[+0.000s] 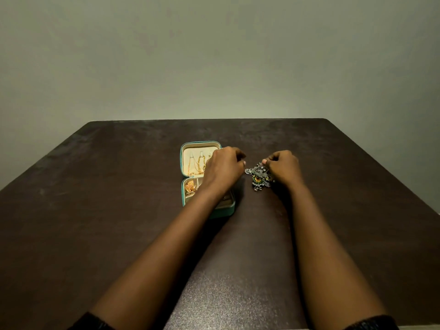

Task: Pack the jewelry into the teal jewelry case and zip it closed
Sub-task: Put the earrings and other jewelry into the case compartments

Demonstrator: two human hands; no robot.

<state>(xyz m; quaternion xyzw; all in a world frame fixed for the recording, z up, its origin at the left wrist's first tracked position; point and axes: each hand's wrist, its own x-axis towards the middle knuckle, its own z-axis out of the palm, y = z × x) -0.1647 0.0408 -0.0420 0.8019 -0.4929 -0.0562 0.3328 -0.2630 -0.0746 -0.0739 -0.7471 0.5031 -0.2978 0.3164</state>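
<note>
right hand (283,167) seemingly pinching silver jewelry (259,176).

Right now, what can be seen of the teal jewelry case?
The teal jewelry case lies open on the dark table, its lid tilted back. The cream lining looks soft. Gold chains hang inside the lid; a gold piece sits in a left base compartment. The left hand and forearm cover its right side; contact is unclear.

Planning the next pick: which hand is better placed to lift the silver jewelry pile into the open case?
Right. The right hand is already at the silver jewelry pile, fingers pinched at its top edge. The left hand hovers over the open teal case, apart from the pile.
</note>
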